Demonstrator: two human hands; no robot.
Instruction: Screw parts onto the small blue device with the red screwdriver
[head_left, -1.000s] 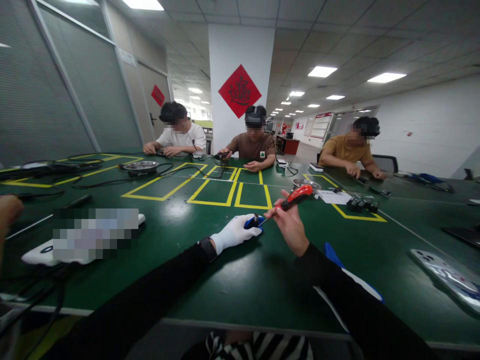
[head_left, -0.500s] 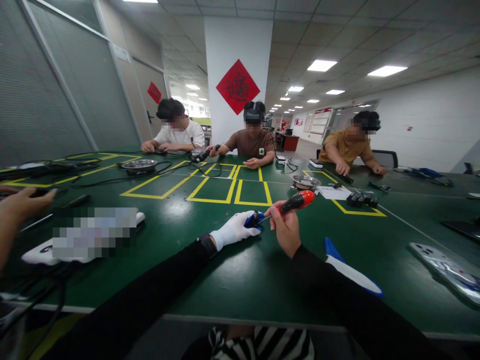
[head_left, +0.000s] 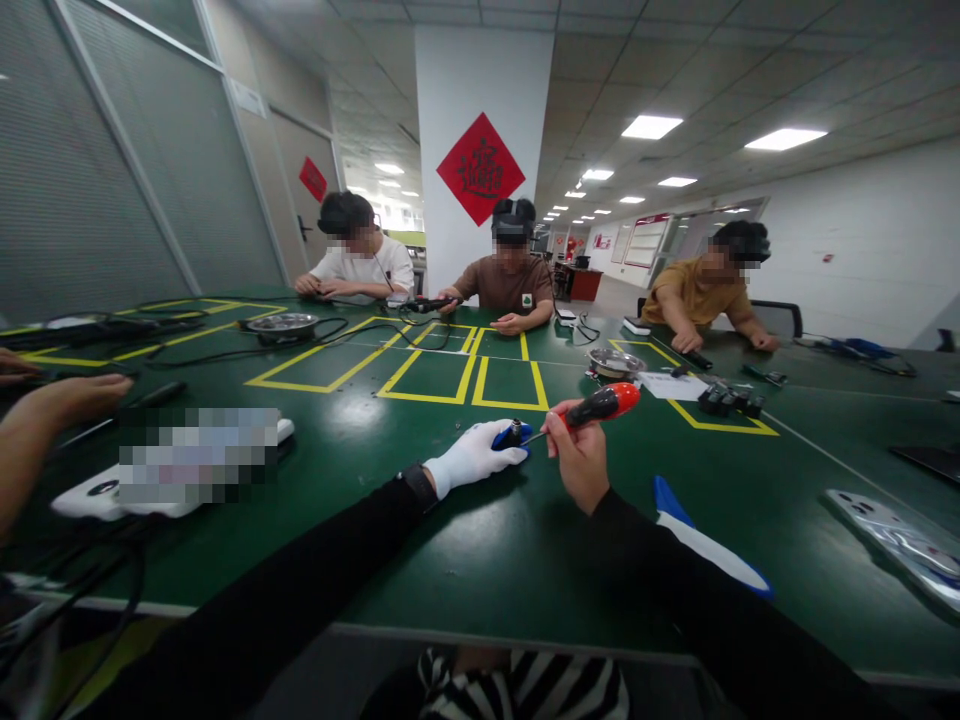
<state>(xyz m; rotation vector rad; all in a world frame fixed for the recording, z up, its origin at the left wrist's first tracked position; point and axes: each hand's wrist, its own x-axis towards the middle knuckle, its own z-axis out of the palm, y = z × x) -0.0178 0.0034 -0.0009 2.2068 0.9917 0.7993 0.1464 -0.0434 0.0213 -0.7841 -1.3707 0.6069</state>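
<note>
A white glove with blue fingertips covers my left hand (head_left: 480,455), which is closed around a small black part (head_left: 514,432) with a round top. What kind of part it is, I cannot make out. My bare right hand (head_left: 579,455) grips a screwdriver (head_left: 604,403) with a red and black handle. The screwdriver's thin shaft points left, its tip close to the black part; whether they touch is hidden by the fingers. On the table to the right of my right forearm lies a loose white and blue glove (head_left: 709,545).
Yellow tape rectangles mark the green table (head_left: 480,570). Metal bowls (head_left: 613,362), a white paper (head_left: 670,386) and several black parts (head_left: 727,400) lie ahead. Phones (head_left: 892,545) rest at right and left. Cables and a neighbour's hand (head_left: 71,400) are at left; three people sit opposite.
The view has shifted slightly. My hands keep nearly the same pose, with the screwdriver still at the black part. The neighbour's hand at left has moved a little.
</note>
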